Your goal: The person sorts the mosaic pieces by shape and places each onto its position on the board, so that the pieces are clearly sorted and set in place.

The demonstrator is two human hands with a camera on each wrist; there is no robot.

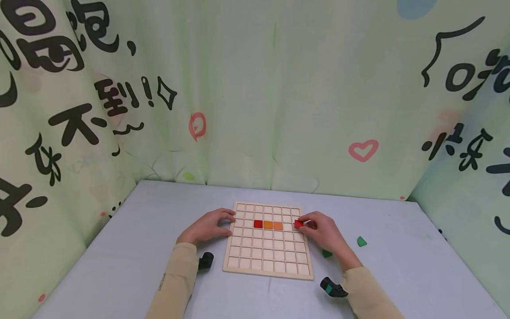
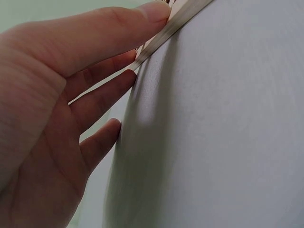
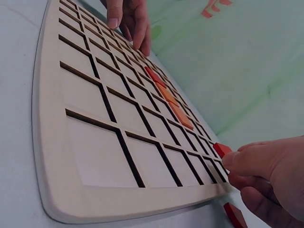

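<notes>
A wooden grid board (image 1: 268,275) lies flat on the table. In one of its upper rows, a red tile (image 1: 258,224), an orange tile (image 1: 268,225) and a second orange tile (image 1: 278,226) sit side by side. Thumb and fingers of my right hand (image 1: 322,230) pinch another red tile (image 1: 298,224) over the right end of that row. My left hand (image 1: 207,225) is at the board's left edge, thumb and fingertips resting along the rim, fingers relaxed and spread in the left wrist view.
On the table right of the board lie a green piece (image 1: 361,241) and another green piece (image 1: 327,253) partly behind my right forearm. The right wrist view has a loose red piece (image 3: 235,216) below my hand. A printed curtain (image 1: 271,133) surrounds the table's back and sides.
</notes>
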